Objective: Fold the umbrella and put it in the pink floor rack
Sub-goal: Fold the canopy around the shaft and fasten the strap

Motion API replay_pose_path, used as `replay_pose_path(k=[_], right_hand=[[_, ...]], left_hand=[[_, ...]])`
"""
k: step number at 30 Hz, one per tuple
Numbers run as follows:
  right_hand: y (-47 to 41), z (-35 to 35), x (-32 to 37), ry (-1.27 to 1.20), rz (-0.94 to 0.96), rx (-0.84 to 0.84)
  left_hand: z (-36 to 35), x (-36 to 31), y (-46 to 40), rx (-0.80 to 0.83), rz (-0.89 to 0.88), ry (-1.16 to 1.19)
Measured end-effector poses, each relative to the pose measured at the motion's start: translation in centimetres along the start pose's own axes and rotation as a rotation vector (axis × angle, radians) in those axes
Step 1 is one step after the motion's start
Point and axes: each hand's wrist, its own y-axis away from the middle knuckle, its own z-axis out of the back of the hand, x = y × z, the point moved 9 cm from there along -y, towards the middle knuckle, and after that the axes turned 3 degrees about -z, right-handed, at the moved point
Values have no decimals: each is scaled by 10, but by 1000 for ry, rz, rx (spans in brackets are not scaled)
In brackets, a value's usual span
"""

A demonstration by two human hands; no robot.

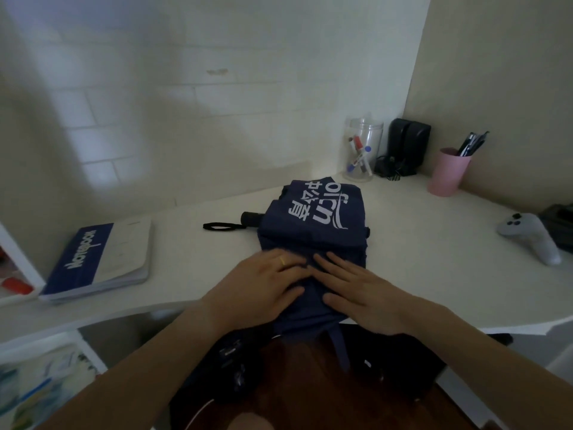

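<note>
Near the desk's (403, 212) front edge I've got left hand (263, 290) and right hand (362, 293) flat, fingers straight, pressing the umbrella (313, 218); floppy, slippery fabric, so I'd grab the stiff handle (251, 218).

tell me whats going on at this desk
A person is flattening a navy umbrella on a white desk. Both hands, the left hand and the right hand, press flat on the near part of its canopy, fingers straight. The black handle with its wrist loop sticks out to the left. The umbrella is not yet rolled up, and no pink floor rack is in view.
</note>
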Motion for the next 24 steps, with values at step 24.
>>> replay_pose_path(k=[24], right_hand=[[-53, 129, -81, -1347, -328, -465]], left_hand=[[-24, 8, 21, 4, -18, 4]])
